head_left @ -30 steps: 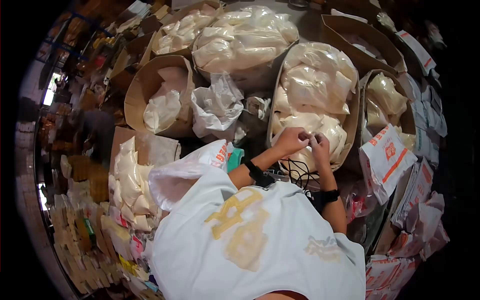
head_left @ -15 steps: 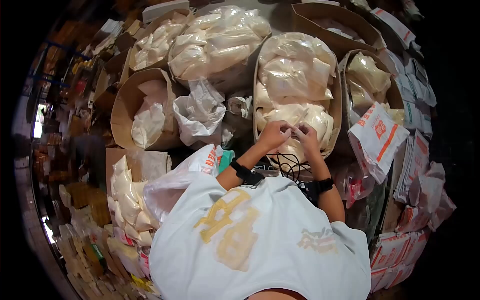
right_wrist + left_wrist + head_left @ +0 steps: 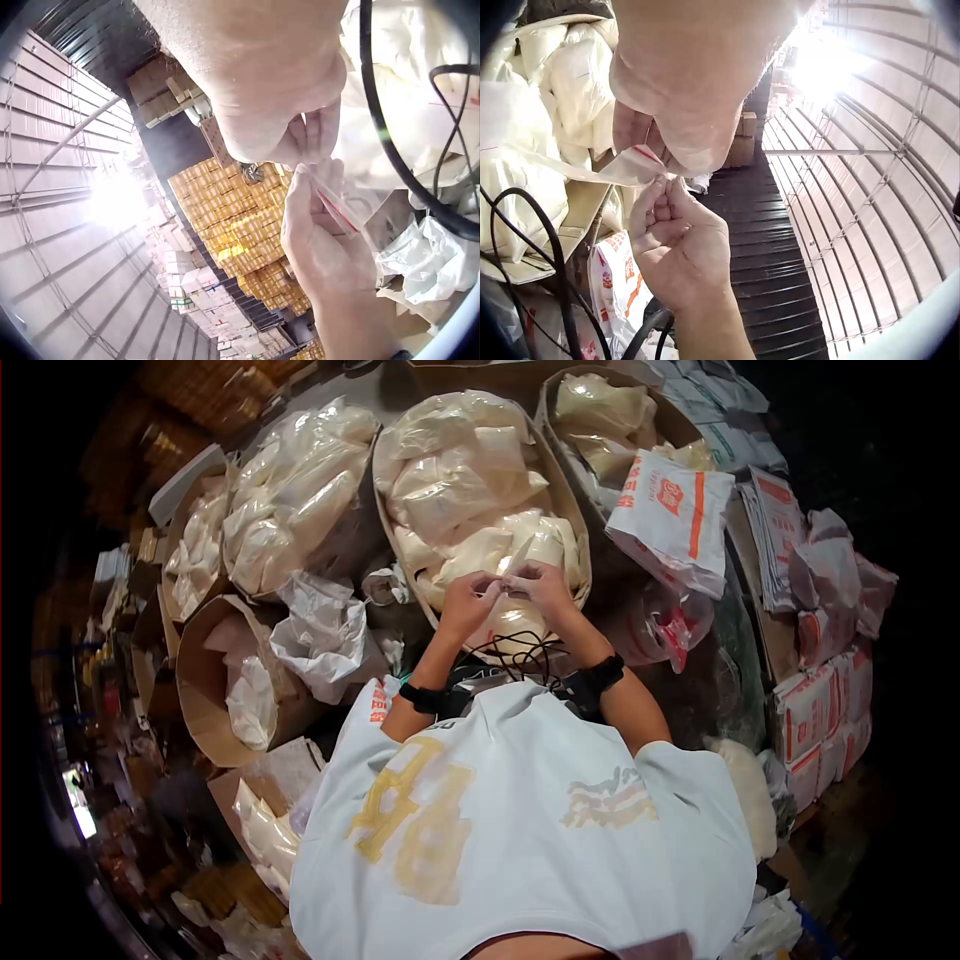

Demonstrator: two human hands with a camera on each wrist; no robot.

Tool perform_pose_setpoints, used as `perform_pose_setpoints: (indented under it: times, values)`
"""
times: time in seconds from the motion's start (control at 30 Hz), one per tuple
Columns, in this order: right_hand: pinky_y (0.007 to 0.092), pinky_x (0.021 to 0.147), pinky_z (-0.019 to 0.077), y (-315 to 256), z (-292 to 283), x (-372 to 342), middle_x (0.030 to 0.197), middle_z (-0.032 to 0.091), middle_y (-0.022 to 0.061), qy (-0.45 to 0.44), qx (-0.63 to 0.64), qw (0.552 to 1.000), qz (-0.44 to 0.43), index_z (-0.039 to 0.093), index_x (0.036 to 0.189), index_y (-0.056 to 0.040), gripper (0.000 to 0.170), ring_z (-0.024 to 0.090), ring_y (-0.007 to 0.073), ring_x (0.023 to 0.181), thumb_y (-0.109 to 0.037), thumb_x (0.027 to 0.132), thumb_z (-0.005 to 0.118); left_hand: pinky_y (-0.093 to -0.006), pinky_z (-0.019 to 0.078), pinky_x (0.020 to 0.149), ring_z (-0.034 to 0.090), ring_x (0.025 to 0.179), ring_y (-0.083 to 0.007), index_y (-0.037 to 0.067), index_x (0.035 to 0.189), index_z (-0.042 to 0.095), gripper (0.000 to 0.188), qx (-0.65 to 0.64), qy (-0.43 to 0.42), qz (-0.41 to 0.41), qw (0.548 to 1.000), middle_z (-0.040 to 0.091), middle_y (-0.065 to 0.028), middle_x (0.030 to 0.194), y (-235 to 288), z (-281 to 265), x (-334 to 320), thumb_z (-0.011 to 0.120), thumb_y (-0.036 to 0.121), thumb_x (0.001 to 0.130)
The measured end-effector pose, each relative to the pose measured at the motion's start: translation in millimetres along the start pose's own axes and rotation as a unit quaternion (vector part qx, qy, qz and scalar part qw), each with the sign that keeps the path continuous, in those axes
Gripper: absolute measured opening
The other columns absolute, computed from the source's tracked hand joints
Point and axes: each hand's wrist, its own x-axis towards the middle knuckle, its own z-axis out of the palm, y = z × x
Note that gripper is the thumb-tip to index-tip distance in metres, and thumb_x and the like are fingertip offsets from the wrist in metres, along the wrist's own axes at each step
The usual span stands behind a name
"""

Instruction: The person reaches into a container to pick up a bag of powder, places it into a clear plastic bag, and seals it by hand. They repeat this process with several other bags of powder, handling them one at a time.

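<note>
Both hands meet over a cardboard box full of clear bags of cream-coloured contents [image 3: 450, 480]. The left hand [image 3: 470, 602] and the right hand [image 3: 540, 588] have their fingertips close together. In the left wrist view, the left hand [image 3: 690, 82] is large at the top and the right hand [image 3: 686, 251] below; between them they pinch a thin clear plastic bag edge [image 3: 634, 165] with a red line. The right wrist view shows the same red-lined plastic [image 3: 337, 210] between the thumbs and fingers of the right hand [image 3: 255, 75] and the left hand [image 3: 330, 255].
Another box of cream bags [image 3: 300, 490] stands at the left, with a crumpled white bag [image 3: 322, 635] in front. A white bag with red print [image 3: 672, 515] lies at the right. Black cords [image 3: 515, 650] hang between the forearms. Printed packs [image 3: 825, 710] are stacked far right.
The head view has swung to the right, so the boxes appear further left. Both hands remain together over the same box, fingertips still pinching.
</note>
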Motion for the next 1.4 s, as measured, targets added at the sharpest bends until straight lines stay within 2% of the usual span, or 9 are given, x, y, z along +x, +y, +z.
perform_pose_setpoints:
  times: [0.03, 0.43, 0.83, 1.0, 1.07, 1.2, 1.27, 1.33, 1.4]
  values:
    - [0.0286, 0.075, 0.0565, 2, -1, 0, 0.086, 0.069, 0.0083, 0.003, 0.003, 1.000, -0.001, 0.066, 0.088, 0.0010, 0.005, 0.068, 0.0169, 0.079, -0.003, 0.090, 0.067, -0.0258, 0.0541, 0.074, 0.070, 0.081, -0.0133, -0.002, 0.102, 0.072, 0.017, 0.017, -0.010, -0.020, 1.000, 0.074, -0.0088, 0.088, 0, 0, -1, 0.063, 0.010, 0.093]
    - [0.0282, 0.076, 0.0560, 1, -2, -1, 0.084, 0.065, 0.0040, 0.016, -0.002, 1.000, 0.016, 0.062, 0.088, -0.0026, 0.006, 0.065, 0.0140, 0.078, -0.006, 0.092, 0.064, -0.0251, 0.0537, 0.074, 0.069, 0.082, -0.0125, -0.003, 0.104, 0.067, 0.015, 0.015, -0.016, 0.002, 1.000, 0.072, -0.0073, 0.090, 9, 1, -4, 0.066, 0.008, 0.093]
    - [0.0287, 0.074, 0.0580, 14, 10, 9, 0.088, 0.063, 0.0052, -0.017, -0.021, 1.000, -0.015, 0.058, 0.094, -0.0018, 0.008, 0.064, 0.0134, 0.079, -0.008, 0.094, 0.063, -0.0260, 0.0522, 0.082, 0.065, 0.093, -0.0117, -0.002, 0.109, 0.068, 0.019, -0.235, -0.014, -0.112, 0.965, 0.070, -0.0055, 0.100, -7, -10, -10, 0.066, 0.009, 0.094]
    - [0.0297, 0.072, 0.0587, 15, 17, 13, 0.088, 0.063, 0.0075, 0.007, -0.144, 0.988, -0.051, 0.058, 0.096, 0.0008, 0.016, 0.064, 0.0142, 0.082, -0.013, 0.094, 0.066, -0.0291, 0.0535, 0.084, 0.066, 0.091, -0.0136, -0.003, 0.109, 0.068, 0.024, -0.172, -0.013, -0.043, 0.984, 0.072, -0.0076, 0.099, -19, -12, -12, 0.070, 0.010, 0.089]
    - [0.0276, 0.073, 0.0552, 21, 13, 18, 0.090, 0.058, 0.0045, -0.048, -0.140, 0.988, -0.029, 0.058, 0.098, -0.0003, 0.016, 0.059, 0.0124, 0.081, -0.014, 0.094, 0.065, -0.0308, 0.0543, 0.088, 0.068, 0.094, -0.0159, -0.003, 0.109, 0.068, 0.025, -0.255, -0.022, -0.055, 0.965, 0.071, -0.0094, 0.103, -24, -14, -17, 0.073, 0.010, 0.087]
    - [0.0261, 0.072, 0.0530, 21, 37, 17, 0.089, 0.058, 0.0028, -0.083, -0.139, 0.987, -0.007, 0.056, 0.094, -0.0060, 0.009, 0.057, 0.0112, 0.081, -0.012, 0.096, 0.062, -0.0311, 0.0556, 0.084, 0.069, 0.090, -0.0162, -0.004, 0.107, 0.068, 0.026, -0.230, 0.060, -0.006, 0.971, 0.073, -0.0103, 0.097, -37, -19, -35, 0.073, 0.007, 0.083]
    - [0.0278, 0.077, 0.0519, 19, 55, 10, 0.092, 0.059, 0.0016, -0.089, -0.056, 0.993, 0.054, 0.057, 0.100, -0.0068, 0.010, 0.058, 0.0117, 0.083, -0.015, 0.098, 0.061, -0.0308, 0.0554, 0.084, 0.069, 0.089, -0.0160, -0.002, 0.106, 0.069, 0.027, -0.186, 0.102, -0.019, 0.977, 0.073, -0.0101, 0.096, -51, -23, -47, 0.074, 0.008, 0.081]
    - [0.0269, 0.079, 0.0507, 31, 58, 16, 0.094, 0.059, 0.0002, -0.169, -0.010, 0.983, 0.068, 0.057, 0.102, -0.0076, 0.009, 0.058, 0.0107, 0.084, -0.016, 0.099, 0.061, -0.0304, 0.0553, 0.083, 0.070, 0.088, -0.0154, -0.002, 0.104, 0.070, 0.027, -0.155, 0.159, -0.044, 0.974, 0.073, -0.0098, 0.096, -44, -31, -64, 0.075, 0.010, 0.081]
    - [0.0260, 0.079, 0.0497, 42, 72, 28, 0.095, 0.059, -0.0006, -0.180, -0.041, 0.980, 0.078, 0.057, 0.102, -0.0081, 0.008, 0.057, 0.0098, 0.085, -0.015, 0.099, 0.060, -0.0300, 0.0552, 0.082, 0.070, 0.086, -0.0148, -0.001, 0.103, 0.071, 0.027, -0.144, 0.189, -0.069, 0.969, 0.074, -0.0094, 0.095, -39, -44, -73, 0.075, 0.012, 0.080]
